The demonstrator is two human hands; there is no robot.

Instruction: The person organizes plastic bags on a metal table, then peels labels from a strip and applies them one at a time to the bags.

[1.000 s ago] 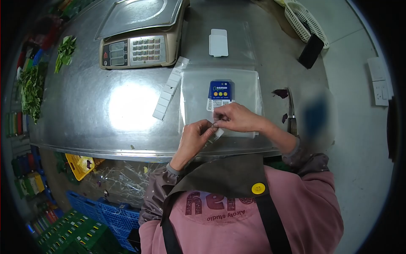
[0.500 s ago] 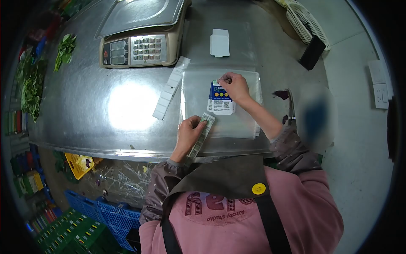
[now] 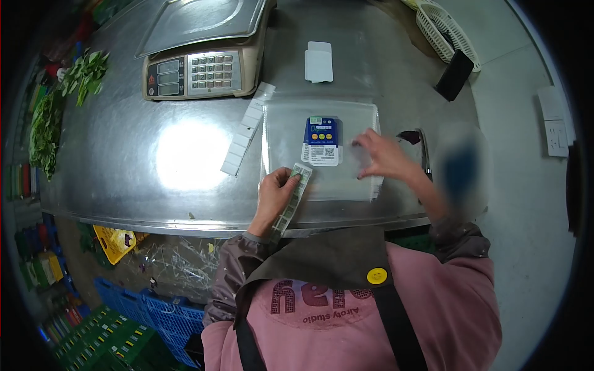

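Observation:
My left hand [image 3: 276, 196] pinches a narrow strip of small green-and-white stickers [image 3: 289, 209] close to the table's front edge. On a stack of clear plastic bags [image 3: 356, 185] lie blue-and-white printed labels [image 3: 322, 141], overlapping each other. A small green sticker [image 3: 316, 121] sits at the top of the uppermost label. To the right of the labels, my right hand [image 3: 387, 157] hovers with its fingers apart and nothing in them. Left of the bags, a pale backing strip [image 3: 247, 131] lies slantwise.
A weighing scale [image 3: 204, 68] stands at the back left of the metal table [image 3: 124, 136]. Leafy greens [image 3: 46, 133] lie at the left edge. A blank white card [image 3: 318, 62], black phone [image 3: 455, 75], white basket [image 3: 440, 31] and knife [image 3: 425, 151] are also on the table.
My right hand has let go of the small sticker at the label's top and moved right, its fingers spreading. My left hand keeps the sticker strip in nearly the same place.

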